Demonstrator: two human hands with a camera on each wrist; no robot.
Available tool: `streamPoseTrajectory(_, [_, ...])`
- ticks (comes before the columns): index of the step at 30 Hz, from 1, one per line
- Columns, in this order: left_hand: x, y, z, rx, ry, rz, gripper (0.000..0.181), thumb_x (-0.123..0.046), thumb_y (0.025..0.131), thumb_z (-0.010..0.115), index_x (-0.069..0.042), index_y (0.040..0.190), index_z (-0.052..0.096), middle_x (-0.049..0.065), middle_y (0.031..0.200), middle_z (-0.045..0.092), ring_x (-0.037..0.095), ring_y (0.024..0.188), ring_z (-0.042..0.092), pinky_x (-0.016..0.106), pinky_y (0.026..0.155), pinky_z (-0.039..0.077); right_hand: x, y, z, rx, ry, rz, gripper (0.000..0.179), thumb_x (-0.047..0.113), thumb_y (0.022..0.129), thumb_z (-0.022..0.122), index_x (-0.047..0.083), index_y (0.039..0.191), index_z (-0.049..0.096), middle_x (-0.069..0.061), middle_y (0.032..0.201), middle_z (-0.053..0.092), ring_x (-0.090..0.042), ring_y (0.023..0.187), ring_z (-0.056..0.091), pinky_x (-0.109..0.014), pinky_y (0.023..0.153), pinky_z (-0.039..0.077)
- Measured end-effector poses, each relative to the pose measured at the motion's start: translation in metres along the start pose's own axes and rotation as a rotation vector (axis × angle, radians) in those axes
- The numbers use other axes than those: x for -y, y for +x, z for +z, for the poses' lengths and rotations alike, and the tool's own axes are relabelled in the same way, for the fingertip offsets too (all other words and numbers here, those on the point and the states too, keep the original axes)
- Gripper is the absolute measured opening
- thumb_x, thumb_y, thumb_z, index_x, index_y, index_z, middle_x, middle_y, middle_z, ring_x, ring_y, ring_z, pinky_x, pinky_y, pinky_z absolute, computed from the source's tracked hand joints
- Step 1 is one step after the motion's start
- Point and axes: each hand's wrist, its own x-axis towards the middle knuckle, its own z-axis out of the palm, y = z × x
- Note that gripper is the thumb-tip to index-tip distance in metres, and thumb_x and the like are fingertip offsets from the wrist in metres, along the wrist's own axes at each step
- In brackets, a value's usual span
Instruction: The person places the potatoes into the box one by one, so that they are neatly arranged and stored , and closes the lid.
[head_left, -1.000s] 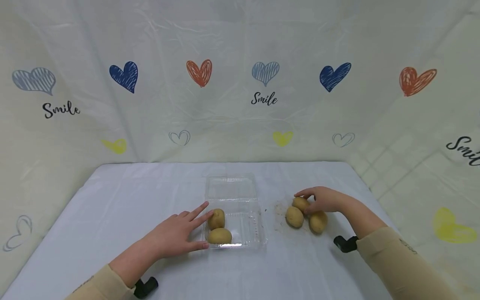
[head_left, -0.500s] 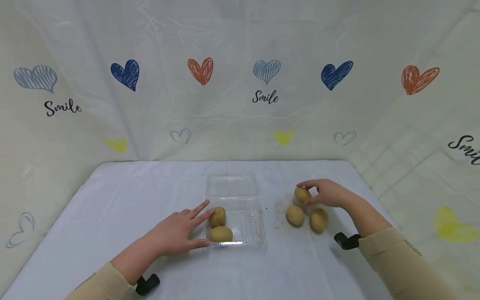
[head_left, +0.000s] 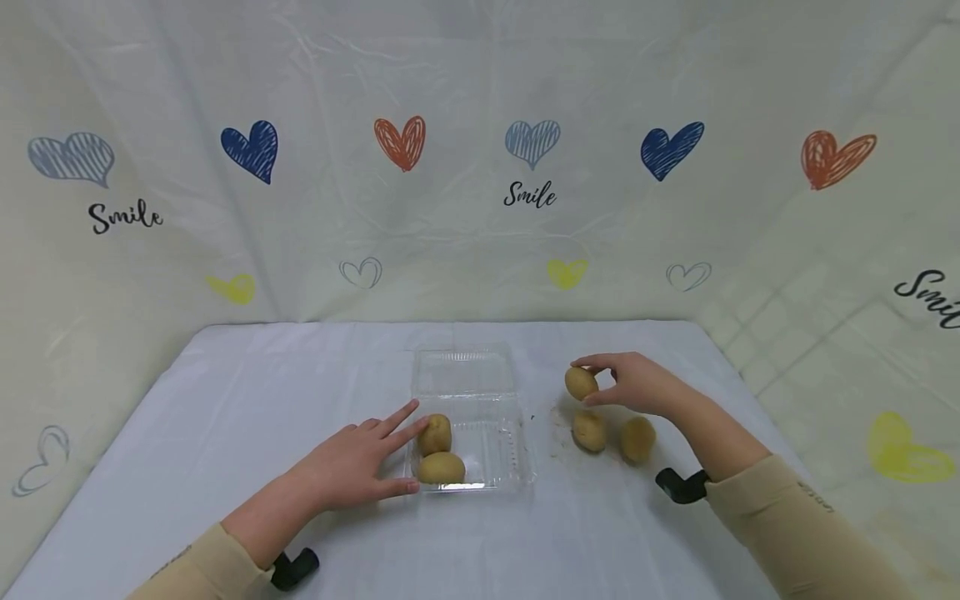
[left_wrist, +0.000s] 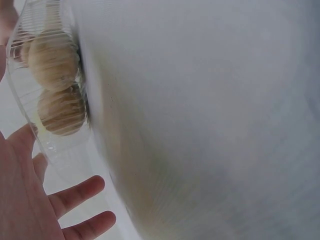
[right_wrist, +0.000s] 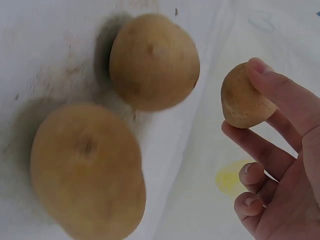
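Between thumb and fingers my right hand (head_left: 637,383) pinches a potato (head_left: 581,383), held up off the table; the right wrist view shows the same potato (right_wrist: 244,97) between thumb and fingertips. Two more potatoes (head_left: 589,432) (head_left: 637,440) lie on the cloth just below that hand. My left hand (head_left: 352,467) rests with spread, straight fingers at the left side of a clear plastic clamshell box (head_left: 487,454). Two potatoes (head_left: 435,435) (head_left: 442,468) sit in the box's left part. In the left wrist view they show through its ribbed wall (left_wrist: 42,12).
The box's lid (head_left: 462,372) lies folded back, away from me. A white cloth (head_left: 300,358) covers the table, with brown dirt specks (head_left: 558,433) near the loose potatoes. Behind the table hangs a pale sheet (head_left: 450,233) printed with hearts.
My right hand has lifted one potato from the group of three and moved it left, toward the box. The left hand stays in place at the box.
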Motion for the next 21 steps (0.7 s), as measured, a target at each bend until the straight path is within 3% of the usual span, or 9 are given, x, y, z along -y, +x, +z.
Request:
streamPoseTrajectory(15, [0.000,0.000,0.000,-0.005,0.003,0.000,0.085,-0.073,0.088,0.052,-0.037,0.158,0.022,-0.007,0.167,0.009,0.030,0.129,0.050,0.056,0.101,0.041,0.060,0.016,0.025,0.051,0.009,-0.054,0.056,0.033,0.082,0.082,0.025,0.135,0.063,0.005,0.117,0.067,-0.027,0.120,0.057,-0.049,0.100,0.044])
streamPoseTrajectory(21, [-0.001,0.000,0.000,-0.012,0.005,-0.001,0.085,-0.075,0.087,0.051,-0.037,0.158,0.022,-0.007,0.167,0.010,0.029,0.129,0.049,0.055,0.101,0.041,0.079,0.024,0.038,0.063,-0.008,-0.121,0.056,0.034,0.081,0.083,0.026,0.133,0.064,0.004,0.121,0.068,-0.025,0.120,0.058,-0.046,0.100,0.045])
